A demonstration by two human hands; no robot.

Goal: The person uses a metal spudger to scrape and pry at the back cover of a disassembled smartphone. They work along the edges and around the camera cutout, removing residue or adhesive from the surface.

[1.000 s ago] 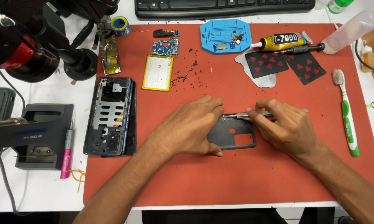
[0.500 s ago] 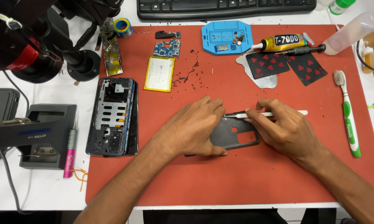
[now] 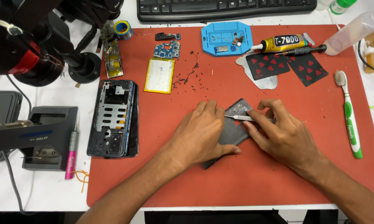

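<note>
A white tabletop [image 3: 50, 195] carries a red work mat [image 3: 245, 182] that fills most of the view; the room beyond it is not in view.

The left hand [image 3: 199, 139] lies flat, fingers spread and pressing down on a dark grey phone back cover [image 3: 232, 130], which sits on the mat directly under both hands, tilted, its upper corner poking out between them. The right hand [image 3: 284, 135] has its grip pinched on a thin metal tool [image 3: 238, 118], whose tip lies on the cover just beside the left fingertips.

Counted around the hands:
- One phone frame [image 3: 112, 118], stripped open, well to the left of the left hand at the mat's edge.
- One yellow-edged battery [image 3: 159, 75] above the left hand, with black crumbs scattered beside it.
- Two small circuit boards [image 3: 167, 49], one blue and one dark, above the battery.
- One blue parts tray [image 3: 226, 38] far above both hands.
- One tube of glue [image 3: 284, 42] and one dark screwdriver [image 3: 303, 51] above the right hand.
- Two playing cards [image 3: 286, 65] with red hearts, lying on a grey metal sheet, just below the glue.
- One green and white toothbrush [image 3: 349, 120] to the right of the right hand.
- One clear squeeze bottle [image 3: 353, 31] at the upper right corner.
- One black keyboard [image 3: 224, 8] along the top edge.
- One pink pen-shaped tool [image 3: 71, 153] off the mat, far left, beside a grey stand [image 3: 50, 141].
</note>
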